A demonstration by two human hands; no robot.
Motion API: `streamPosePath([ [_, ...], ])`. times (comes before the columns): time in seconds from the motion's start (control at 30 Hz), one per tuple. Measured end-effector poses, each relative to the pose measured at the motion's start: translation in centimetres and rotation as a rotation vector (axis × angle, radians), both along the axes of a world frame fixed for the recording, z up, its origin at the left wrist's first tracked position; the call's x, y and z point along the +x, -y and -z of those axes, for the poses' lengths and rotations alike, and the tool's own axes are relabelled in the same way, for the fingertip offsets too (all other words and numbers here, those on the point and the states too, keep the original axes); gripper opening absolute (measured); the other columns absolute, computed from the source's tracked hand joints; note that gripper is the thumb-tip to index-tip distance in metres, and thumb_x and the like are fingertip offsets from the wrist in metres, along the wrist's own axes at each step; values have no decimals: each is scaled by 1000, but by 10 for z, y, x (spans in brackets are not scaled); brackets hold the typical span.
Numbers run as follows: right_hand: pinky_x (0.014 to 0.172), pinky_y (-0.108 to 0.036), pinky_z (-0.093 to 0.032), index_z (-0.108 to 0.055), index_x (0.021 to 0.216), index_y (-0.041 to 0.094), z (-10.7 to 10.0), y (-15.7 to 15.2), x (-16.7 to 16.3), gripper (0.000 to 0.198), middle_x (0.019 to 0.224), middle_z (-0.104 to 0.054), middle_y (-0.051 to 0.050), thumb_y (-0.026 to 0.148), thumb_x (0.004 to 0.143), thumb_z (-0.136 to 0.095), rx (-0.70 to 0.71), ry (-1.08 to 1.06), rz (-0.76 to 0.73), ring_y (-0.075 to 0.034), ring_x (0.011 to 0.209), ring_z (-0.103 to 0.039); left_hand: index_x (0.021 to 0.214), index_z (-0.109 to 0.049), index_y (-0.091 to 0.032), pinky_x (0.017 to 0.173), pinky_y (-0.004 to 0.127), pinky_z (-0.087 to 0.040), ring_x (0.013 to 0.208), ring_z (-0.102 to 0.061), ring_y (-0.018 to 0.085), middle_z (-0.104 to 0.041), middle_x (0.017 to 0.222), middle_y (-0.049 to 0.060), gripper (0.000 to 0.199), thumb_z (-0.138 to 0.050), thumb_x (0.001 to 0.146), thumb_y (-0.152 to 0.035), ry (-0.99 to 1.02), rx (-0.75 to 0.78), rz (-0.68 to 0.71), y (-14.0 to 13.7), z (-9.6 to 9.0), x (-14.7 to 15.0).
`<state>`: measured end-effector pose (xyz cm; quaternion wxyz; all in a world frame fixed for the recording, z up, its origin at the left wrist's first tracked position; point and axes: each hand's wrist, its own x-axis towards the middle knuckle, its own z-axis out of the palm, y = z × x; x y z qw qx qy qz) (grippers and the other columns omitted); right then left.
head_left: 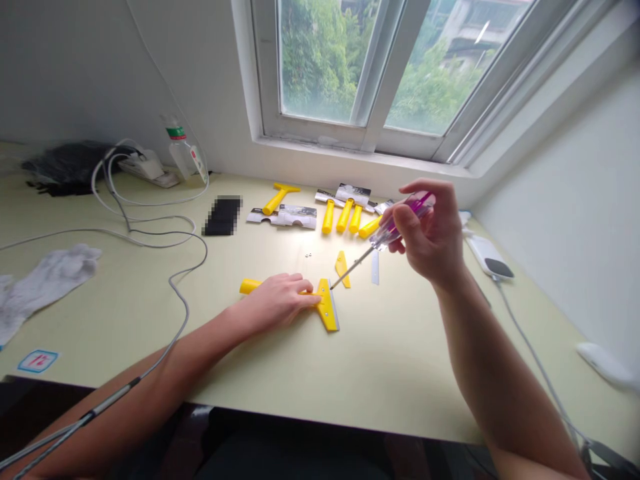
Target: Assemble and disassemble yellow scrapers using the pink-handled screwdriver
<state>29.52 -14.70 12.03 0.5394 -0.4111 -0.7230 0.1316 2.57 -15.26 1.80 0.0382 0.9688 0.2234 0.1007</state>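
A yellow scraper [327, 315] with a thin metal blade along its edge lies on the table. My left hand [287, 298] is closed round its handle near the head. My right hand [430, 230] grips the clear and purple handle of a screwdriver [357, 265]. The screwdriver slants down to the left, its tip at the scraper's head; whether it touches a screw I cannot tell. Just beyond lie a loose yellow plate [343, 269], a bare blade [375, 268] and a few tiny metal pieces [308, 255], perhaps screws or nuts.
Several yellow-handled scrapers [345, 215] with printed sleeves and a yellow handle [280, 198] lie by the window wall. Cables [187, 293] run across the left side, near a plastic bottle [185, 155] and a white cloth [50, 283]. A white device [490, 259] sits at right.
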Motion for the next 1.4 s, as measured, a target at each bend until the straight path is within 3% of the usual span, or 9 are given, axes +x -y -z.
streamPosePath([
  [0.6,41,-29,-42,-37,132,33,10,-3,-5,43,81,-63,-2,54,96,-47,-73,104,73,-14,49,-58,118,-67,-26,77,31,-50,90,-61,18,-68,103,5,28,-47,99,-19,13,-11,-3,0,0,0],
  [0.83,38,-28,-41,-37,127,33,10,-5,-5,36,81,-61,-1,52,97,-46,-60,84,70,-12,45,-56,117,-68,-25,76,31,-51,90,-62,18,-68,104,5,28,-48,98,-18,9,-13,-4,0,1,0],
  [1.4,44,-31,-45,-33,134,34,12,-5,-2,43,83,-64,-3,54,98,-43,-47,141,70,-15,50,-60,118,-68,-25,75,29,-52,89,-62,17,-68,102,6,28,-48,100,-22,40,-11,0,-2,2,0],
])
